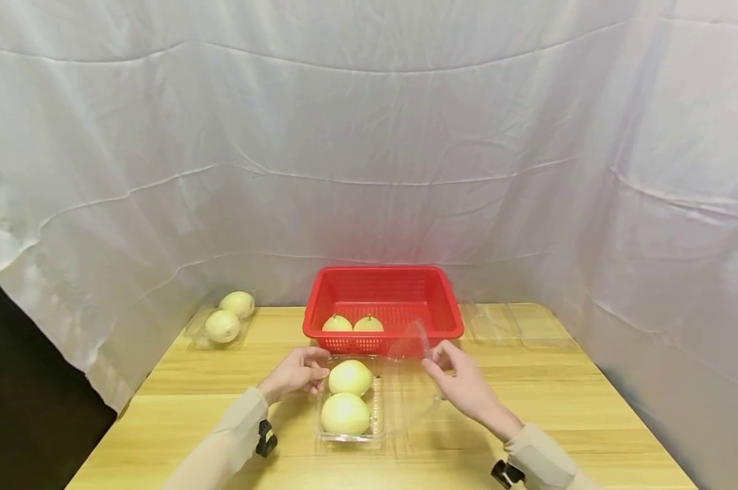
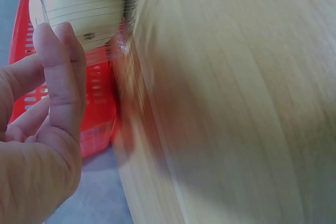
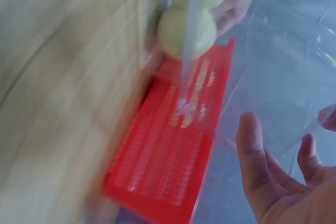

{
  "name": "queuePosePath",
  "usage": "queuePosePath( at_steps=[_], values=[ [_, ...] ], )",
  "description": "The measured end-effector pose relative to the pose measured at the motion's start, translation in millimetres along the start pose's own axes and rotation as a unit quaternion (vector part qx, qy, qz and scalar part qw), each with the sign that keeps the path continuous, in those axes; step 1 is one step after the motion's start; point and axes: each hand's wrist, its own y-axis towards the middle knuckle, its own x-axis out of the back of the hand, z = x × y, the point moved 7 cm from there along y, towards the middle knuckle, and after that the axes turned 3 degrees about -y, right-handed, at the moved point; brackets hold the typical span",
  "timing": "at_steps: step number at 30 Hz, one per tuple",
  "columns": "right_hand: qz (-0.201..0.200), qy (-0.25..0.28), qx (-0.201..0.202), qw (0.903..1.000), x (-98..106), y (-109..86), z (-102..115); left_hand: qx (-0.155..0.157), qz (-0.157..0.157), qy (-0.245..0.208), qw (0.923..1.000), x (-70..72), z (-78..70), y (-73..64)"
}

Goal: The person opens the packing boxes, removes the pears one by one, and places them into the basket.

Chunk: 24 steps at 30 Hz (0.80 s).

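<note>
Two pale yellow pears point(image 1: 345, 414) lie one behind the other in the base of a clear plastic clamshell box point(image 1: 376, 408) on the table. My left hand point(image 1: 298, 373) is at the box's left side, its fairly straight fingertips point(image 2: 50, 40) touching the clear wall. On the other side, my right hand point(image 1: 461, 381) holds the edge of the raised clear lid point(image 3: 278, 82) between thumb and fingers. The lid stands tilted up at the box's right, see-through, so its outline is faint.
Directly behind the box stands a red perforated basket point(image 1: 382, 273) with two more pears point(image 1: 337, 324) visible inside. At the back left, another clear box point(image 1: 199, 327) holds two pears point(image 1: 222, 327). Clear plastic boxes point(image 1: 516, 323) lie at the back right. Pale curtains point(image 1: 369, 136) surround the table.
</note>
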Motion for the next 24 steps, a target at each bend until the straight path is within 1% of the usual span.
queuePosePath(
  at_steps=[2, 3, 11, 13, 17, 20, 24],
  values=[
    [0.019, 0.034, -0.031, 0.9988, 3, -0.6, -11, -0.002, -0.002, 0.002, 1.0000, 0.8, -1.2, -0.5],
    [0.023, 0.039, -0.041, 0.9981, 5, -0.8, -15, -0.003, -0.003, 0.003, 1.0000, 1.1, -1.8, -0.7],
    [0.049, 0.054, -0.077, 0.9943, 14, 0.8, -45, 0.000, -0.015, 0.007, 0.9999, 1.5, -3.3, -0.4],
    [0.054, 0.050, -0.088, 0.9934, 16, -0.6, -45, 0.003, -0.016, 0.008, 0.9998, 1.8, -2.7, 0.3],
    [0.070, 0.037, -0.100, 0.9919, 19, -0.1, -59, 0.010, -0.017, 0.007, 0.9998, 0.9, -1.0, 2.7],
    [0.075, 0.019, -0.110, 0.9909, 20, 2.4, -76, 0.009, -0.020, 0.006, 0.9997, -1.3, -0.9, 2.7],
    [0.075, -0.009, -0.131, 0.9885, 21, 2.5, -90, 0.005, -0.025, 0.006, 0.9997, -4.9, 0.7, 0.2]
  ],
)
